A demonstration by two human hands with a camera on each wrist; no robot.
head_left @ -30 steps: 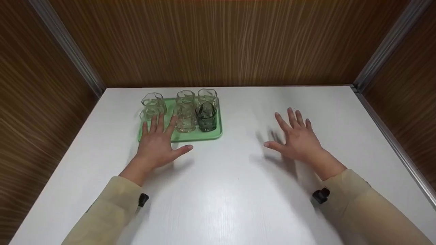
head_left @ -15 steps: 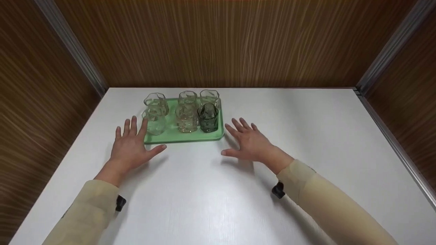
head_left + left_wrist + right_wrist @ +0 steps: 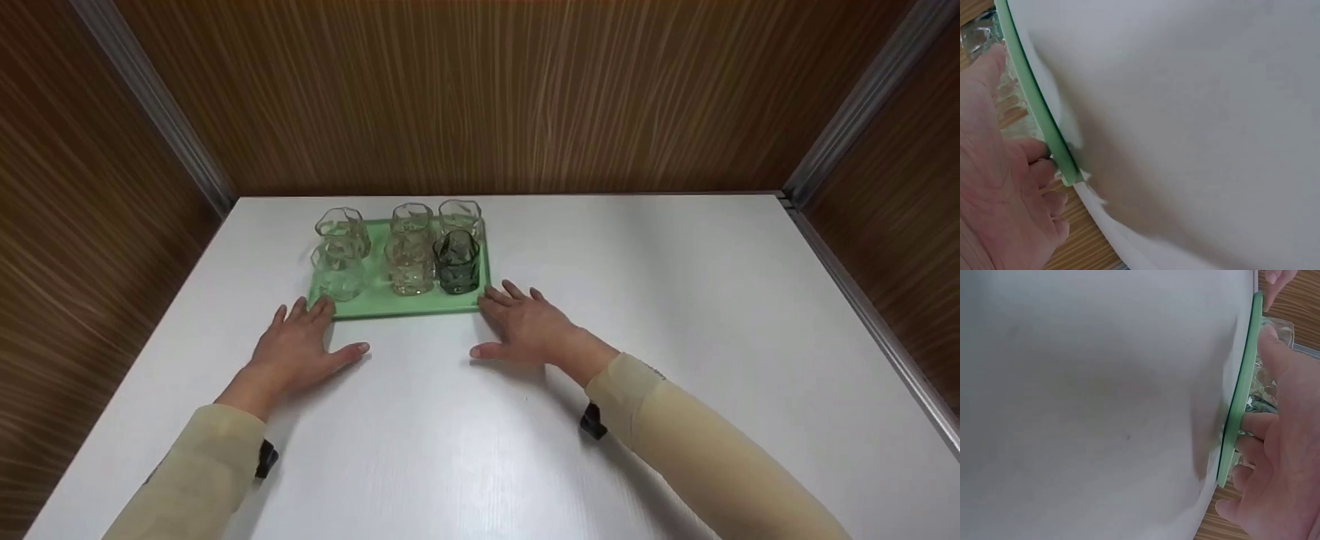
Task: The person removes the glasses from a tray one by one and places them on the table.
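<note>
Wood-panelled walls box in the white tabletop [image 3: 525,420], where a green tray [image 3: 405,306] sits toward the far left corner, crowded with five clear glasses [image 3: 411,262] and one dark glass [image 3: 457,261]. If the tray is lifted unevenly, I'd expect those packed glasses to slide, knock together or tip. Both hands lie flat with fingers spread, holding nothing: the left hand [image 3: 298,346] touches the tray's near-left corner, the right hand [image 3: 525,327] its near-right corner.
</note>
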